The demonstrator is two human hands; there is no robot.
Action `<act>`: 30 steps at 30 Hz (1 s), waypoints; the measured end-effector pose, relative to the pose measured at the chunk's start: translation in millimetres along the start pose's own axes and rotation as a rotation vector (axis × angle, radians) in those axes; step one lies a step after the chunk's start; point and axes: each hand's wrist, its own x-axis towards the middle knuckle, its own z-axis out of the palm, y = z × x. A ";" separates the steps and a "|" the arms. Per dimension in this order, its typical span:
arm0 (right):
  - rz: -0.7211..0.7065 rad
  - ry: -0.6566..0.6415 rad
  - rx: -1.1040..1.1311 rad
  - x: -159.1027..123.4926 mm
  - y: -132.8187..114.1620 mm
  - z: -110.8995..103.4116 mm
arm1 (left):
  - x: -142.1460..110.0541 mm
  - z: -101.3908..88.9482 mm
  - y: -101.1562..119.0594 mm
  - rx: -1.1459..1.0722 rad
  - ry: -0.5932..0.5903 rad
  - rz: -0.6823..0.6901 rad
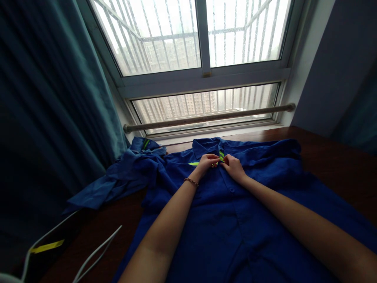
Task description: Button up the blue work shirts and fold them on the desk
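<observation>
A blue work shirt [206, 220] with yellow-green stripes lies spread on a dark wooden surface, its collar [204, 147] toward the window. My left hand [207, 162], a beaded bracelet on its wrist, pinches the front edge of the shirt just below the collar. Close beside it, my right hand [232, 167] pinches the same front edge from the other side. The fingertips of both hands nearly meet at the yellow-green stripe and hide what lies between them. Farther down the front, a button [232, 190] shows.
Behind the shirt is a barred window [206, 74] with a metal rail [212, 116] across its lower part. A blue curtain [59, 98] hangs at the left. White cables [97, 251] and a yellow strip [47, 246] are at the lower left. The wooden surface [330, 157] extends to the right.
</observation>
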 end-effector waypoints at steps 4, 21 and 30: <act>-0.034 0.039 0.019 0.3 -1.4 -3.9 | 0.8 3.3 7.5 -0.084 -0.005 0.003; -0.027 0.392 0.227 30.0 -13.0 -65.1 | -15.5 21.2 60.2 0.308 -0.184 -0.127; -0.411 -0.114 -0.042 -10.0 -8.7 -17.1 | -2.9 -7.1 0.1 -0.141 -0.136 -0.354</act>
